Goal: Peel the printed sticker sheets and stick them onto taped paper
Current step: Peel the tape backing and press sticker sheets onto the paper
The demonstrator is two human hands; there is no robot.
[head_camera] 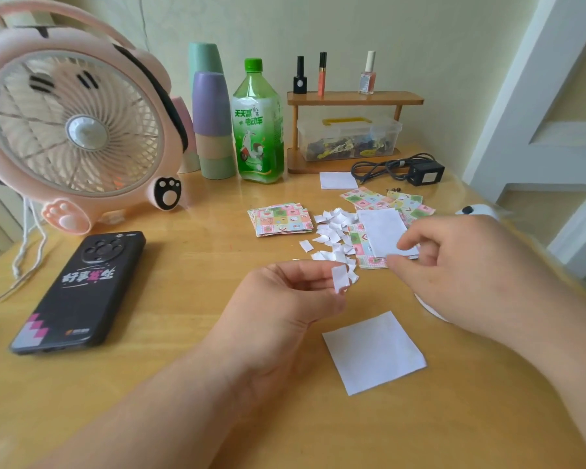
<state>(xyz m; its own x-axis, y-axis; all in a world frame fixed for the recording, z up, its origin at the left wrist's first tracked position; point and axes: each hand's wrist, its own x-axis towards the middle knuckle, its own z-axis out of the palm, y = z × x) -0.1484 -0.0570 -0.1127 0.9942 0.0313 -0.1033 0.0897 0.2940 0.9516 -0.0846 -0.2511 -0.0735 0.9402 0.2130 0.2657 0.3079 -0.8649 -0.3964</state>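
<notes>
Pastels on a honey-yellow table (190, 265)
I see a pink fan (78, 130) with black stripes, a black phone (82, 289) with pink stepped blocks, a green bottle (257, 130), teal, purple, tan and green cups (212, 103), sticker sheets (279, 220) in pink-green-yellow patchwork, a plain white paper square (374, 352) and a white paper scrap (340, 278).

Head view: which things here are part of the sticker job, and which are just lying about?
Job: printed sticker sheets, white paper square, white scrap pinched in the left hand, scrap pile.
Lying about: fan, phone, green bottle, stacked cups, nail polish bottles, charger.
</notes>
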